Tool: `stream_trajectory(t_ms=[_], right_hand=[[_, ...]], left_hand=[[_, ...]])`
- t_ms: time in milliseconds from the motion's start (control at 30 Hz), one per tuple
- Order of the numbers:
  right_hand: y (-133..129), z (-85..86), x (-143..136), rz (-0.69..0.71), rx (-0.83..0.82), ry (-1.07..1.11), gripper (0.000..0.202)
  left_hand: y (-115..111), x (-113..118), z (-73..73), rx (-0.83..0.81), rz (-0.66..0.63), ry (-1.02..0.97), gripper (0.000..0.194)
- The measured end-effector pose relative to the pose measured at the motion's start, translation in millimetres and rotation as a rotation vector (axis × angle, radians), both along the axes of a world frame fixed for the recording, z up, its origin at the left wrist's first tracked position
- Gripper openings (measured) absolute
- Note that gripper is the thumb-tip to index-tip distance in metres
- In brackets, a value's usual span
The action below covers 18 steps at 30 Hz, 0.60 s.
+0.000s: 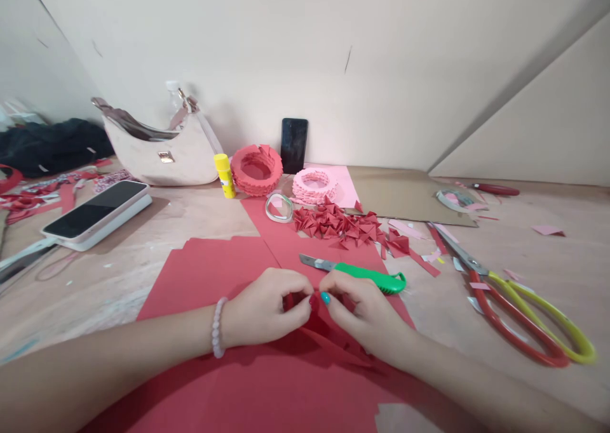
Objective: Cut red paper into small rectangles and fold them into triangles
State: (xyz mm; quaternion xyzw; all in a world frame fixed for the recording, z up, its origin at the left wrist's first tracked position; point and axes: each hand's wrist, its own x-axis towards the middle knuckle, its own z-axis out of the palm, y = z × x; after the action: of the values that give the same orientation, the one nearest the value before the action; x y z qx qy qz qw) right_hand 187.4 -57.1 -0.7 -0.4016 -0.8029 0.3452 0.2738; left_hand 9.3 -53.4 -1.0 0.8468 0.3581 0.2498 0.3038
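Note:
Close together over large red paper sheets [214, 261], both hands pinch a piece of dark red paper [317, 325] between them. My left hand [267, 309] wears a beaded bracelet and has its thumb and fingers closed on the paper's left side. The right side is pinched by my right hand [365, 315], whose thumbnail is teal. Just beyond the right hand lies a green utility knife [366, 277] with its blade out to the left. A pile of small folded red triangles [340, 223] is farther back. The palms' undersides are hidden.
Behind stand a red paper ring [257, 169], a pink ring [314, 185], a tape roll [279, 208], a yellow glue stick [225, 176] and an upright phone [293, 145]. At the left are a white handbag [162, 160] and a phone [100, 211]; at the right, scissors [515, 312].

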Motion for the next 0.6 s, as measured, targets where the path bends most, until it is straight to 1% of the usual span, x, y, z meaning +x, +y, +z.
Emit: stream_trajectory(t_ms=[133, 200, 333, 400, 500, 600], right_hand=[[-3.1, 2.0, -2.5, 0.040, 0.024, -0.005, 0.015], [-3.5, 2.5, -2.8, 0.048, 0.047, -0.006, 0.015], [-2.3, 2.8, -1.5, 0.027, 0.102, 0.014, 0.016], [-1.4, 3.4, -0.3, 0.022, 0.134, 0.024, 0.015], [0.6, 4.8, 2.6, -0.001, 0.181, 0.047, 0.015], [3.4, 5.6, 7.0, -0.043, 0.212, 0.053, 0.014]], left_hand=[[-1.4, -0.6, 0.0, 0.103, -0.048, 0.069, 0.014], [-2.3, -1.1, 1.5, 0.164, -0.053, 0.052, 0.016], [-4.0, -2.2, 5.5, 0.227, 0.002, -0.048, 0.016], [-4.4, -3.1, 6.7, 0.251, 0.009, -0.079, 0.016], [-3.4, -5.3, 6.6, 0.281, 0.050, -0.138, 0.017], [-1.0, -7.7, 4.6, 0.277, 0.106, -0.177, 0.019]])
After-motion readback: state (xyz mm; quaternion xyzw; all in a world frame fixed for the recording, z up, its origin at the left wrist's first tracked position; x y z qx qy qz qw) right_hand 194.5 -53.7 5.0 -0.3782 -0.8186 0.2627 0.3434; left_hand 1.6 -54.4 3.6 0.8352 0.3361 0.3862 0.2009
